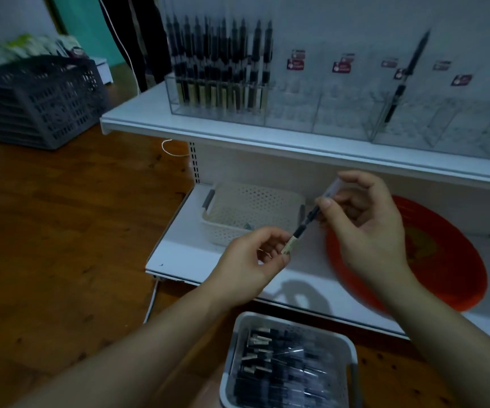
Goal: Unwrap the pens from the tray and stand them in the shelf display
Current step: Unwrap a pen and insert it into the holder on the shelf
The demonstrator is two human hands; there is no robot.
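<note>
Nearest the camera, a white tray (pixel 289 319) of wrapped pens (pixel 279 366) sat on the brown wooden floor (pixel 61 231) against the front edge of the lower shelf (pixel 185 257). Above it the left hand (pixel 249 260) pinched one end of a pen (pixel 302 228) while the right hand (pixel 364 228) pinched its clear wrapper (pixel 333 188). Unwrapped pens stood in the clear display (pixel 217 98) at the upper shelf's left end; a white basket (pixel 252 207) and red plate (pixel 432 254) lay on the lower shelf.

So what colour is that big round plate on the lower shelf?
Orange-red round plate, clearest in the head view.
</note>
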